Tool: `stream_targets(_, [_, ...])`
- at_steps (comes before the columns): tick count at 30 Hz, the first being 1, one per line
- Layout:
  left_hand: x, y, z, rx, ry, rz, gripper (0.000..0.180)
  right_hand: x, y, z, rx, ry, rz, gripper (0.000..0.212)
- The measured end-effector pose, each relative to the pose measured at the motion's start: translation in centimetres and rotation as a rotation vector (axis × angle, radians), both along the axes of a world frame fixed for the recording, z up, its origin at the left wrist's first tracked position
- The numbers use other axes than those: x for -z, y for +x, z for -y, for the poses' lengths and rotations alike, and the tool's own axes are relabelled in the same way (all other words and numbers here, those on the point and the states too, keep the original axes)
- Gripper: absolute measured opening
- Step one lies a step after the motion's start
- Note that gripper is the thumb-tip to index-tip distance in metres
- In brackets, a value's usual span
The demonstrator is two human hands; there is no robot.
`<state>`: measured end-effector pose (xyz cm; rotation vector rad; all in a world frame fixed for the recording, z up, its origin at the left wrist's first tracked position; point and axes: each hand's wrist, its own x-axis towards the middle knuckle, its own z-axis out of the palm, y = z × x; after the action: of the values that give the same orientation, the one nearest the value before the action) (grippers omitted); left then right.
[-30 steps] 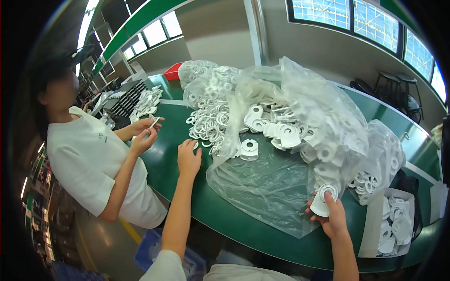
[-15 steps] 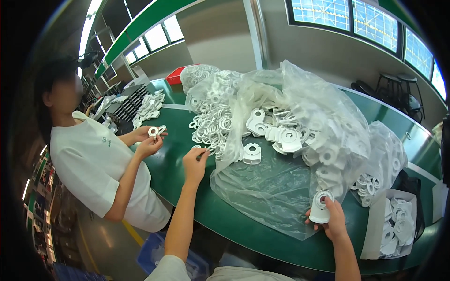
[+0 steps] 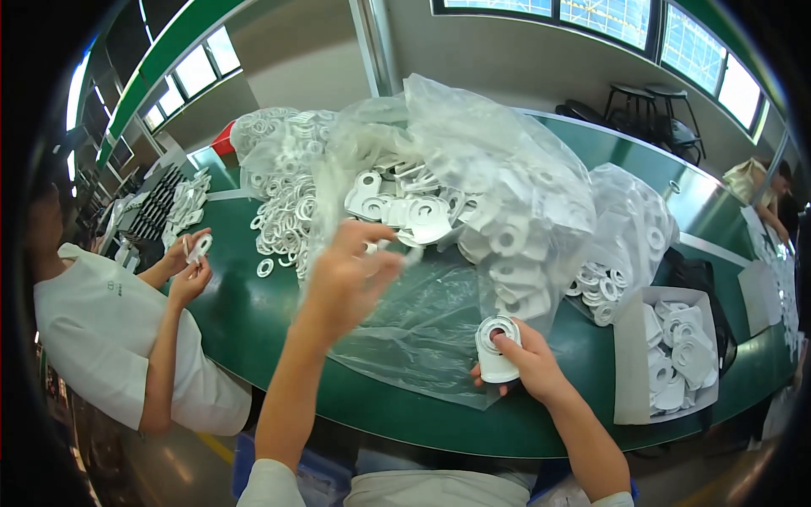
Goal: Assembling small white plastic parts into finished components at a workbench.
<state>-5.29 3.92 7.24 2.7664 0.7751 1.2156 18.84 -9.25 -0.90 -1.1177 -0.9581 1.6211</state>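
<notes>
My right hand [image 3: 534,362] grips a white plastic plate [image 3: 498,370] with a rounded end and a round opening, its thumb lying at the opening. My left hand [image 3: 351,275] is raised over the plastic sheet, smeared by motion. A small white ring [image 3: 411,256] shows blurred at its fingertips; its outline is not sharp. Beyond that hand, a heap of similar white plates [image 3: 422,215] spills from a large clear plastic bag [image 3: 498,144]. To the left of the heap lies a pile of white rings [image 3: 285,215].
A co-worker [image 3: 118,329] at the left handles a small white part [image 3: 199,248]. On the right stands an open white box [image 3: 629,363] of white parts, with a second bag [image 3: 629,211] of rings behind it. Another person [image 3: 764,194] is at the far right. Stools [image 3: 655,106] stand beyond the green table [image 3: 541,431].
My left hand has left the ring pile and moved right, toward the plate in my right hand, which stays gripped. The view has turned to the right.
</notes>
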Motion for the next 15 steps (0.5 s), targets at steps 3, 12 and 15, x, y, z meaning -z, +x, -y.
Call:
stream_targets(3, [2.4,3.5,1.2,0.222,-0.142,-0.284,0.014,-0.2,0.7,0.3,0.021,0.013,0.006,0.026])
stream_targets(12, [6.9,4.2,1.0,0.209,-0.717,-0.138,0.022,0.5,0.7,0.1,0.056,-0.044,-0.017,0.027])
stream_targets(15, [8.1,4.1,0.8,0.139,-0.654,-0.162,0.018,0.3,0.7,0.0,0.085,-0.044,-0.041,0.026])
